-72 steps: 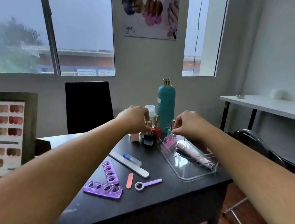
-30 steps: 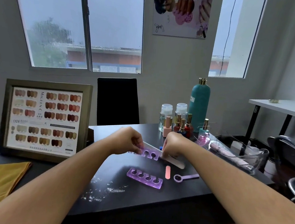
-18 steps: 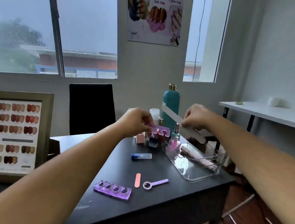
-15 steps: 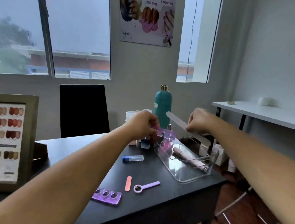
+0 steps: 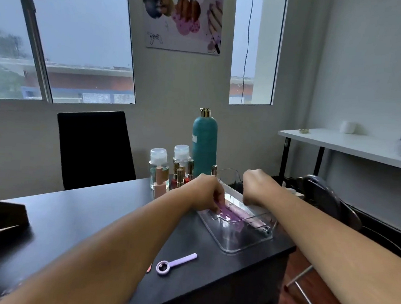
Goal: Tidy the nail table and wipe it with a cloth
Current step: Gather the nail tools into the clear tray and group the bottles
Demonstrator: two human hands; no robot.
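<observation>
Purple separator (image 5: 228, 214) clasped in left grip (image 5: 206, 193) inside clear tray (image 5: 247, 249); right grip (image 5: 256, 188) untellable; poster (image 5: 184, 16): "1,000 THB"

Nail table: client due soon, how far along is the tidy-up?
Partway. A pink tool lies in the clear tray; the left hand holds a purple toe separator in it, right hand alongside. A purple ring-ended tool waits on the table; no cloth in hand.

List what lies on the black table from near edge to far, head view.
Nearest first: lilac tool → clear tray → teal bottle. Left out, since they overlap the tray in depth: left hand holding a purple separator, right hand, small bottles.
</observation>
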